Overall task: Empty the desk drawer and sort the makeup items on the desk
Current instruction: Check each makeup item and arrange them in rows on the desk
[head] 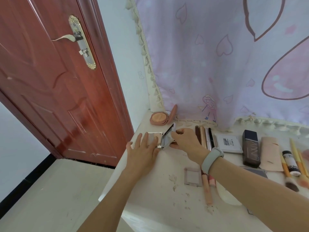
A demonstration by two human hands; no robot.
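Note:
A square silver compact (159, 138) lies open near the desk's left edge. My left hand (143, 152) rests flat on its base, fingers spread. My right hand (183, 139) pinches the raised mirrored lid (168, 137). Behind it a round pink powder compact (158, 118) stands open against the curtain. To the right lie several slim tubes (204, 137), a white palette (229, 143), a dark foundation box (251, 149), a beige pouch (271, 154) and yellow-handled brushes (295, 158). A small clear palette (192, 176) and pink lip tubes (207, 186) lie nearer to me.
The white desk (150, 190) has chipped, flaking paint. A lilac heart-print curtain (217, 64) hangs over its back. A red-brown door (58, 89) with a brass handle stands to the left, with pale floor (50, 190) below.

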